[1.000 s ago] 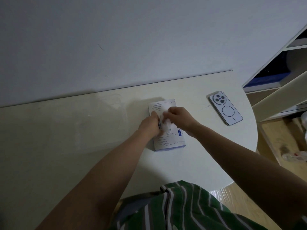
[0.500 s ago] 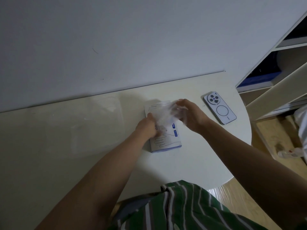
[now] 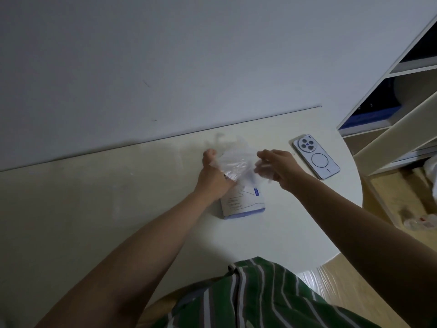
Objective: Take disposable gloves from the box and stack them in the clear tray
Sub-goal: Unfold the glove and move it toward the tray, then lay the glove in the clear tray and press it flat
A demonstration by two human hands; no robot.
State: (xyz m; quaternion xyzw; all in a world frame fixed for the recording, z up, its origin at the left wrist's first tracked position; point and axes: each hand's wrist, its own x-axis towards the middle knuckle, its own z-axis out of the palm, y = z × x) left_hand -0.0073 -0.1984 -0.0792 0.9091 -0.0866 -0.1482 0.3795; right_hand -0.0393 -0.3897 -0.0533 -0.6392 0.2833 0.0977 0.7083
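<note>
The glove (image 3: 234, 162) is now stretched wider above the box (image 3: 243, 202); the right hand (image 3: 277, 165) pinches it, and the left hand (image 3: 212, 174) seemingly grips its left edge.

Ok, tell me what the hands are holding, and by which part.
Both hands hold a clear glove above the box: the left hand grips its left edge, the right hand pinches its right edge.

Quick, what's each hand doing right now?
Left hand: closed, gripping one edge of the clear glove.
Right hand: closed, pinching the glove's other edge.
</note>
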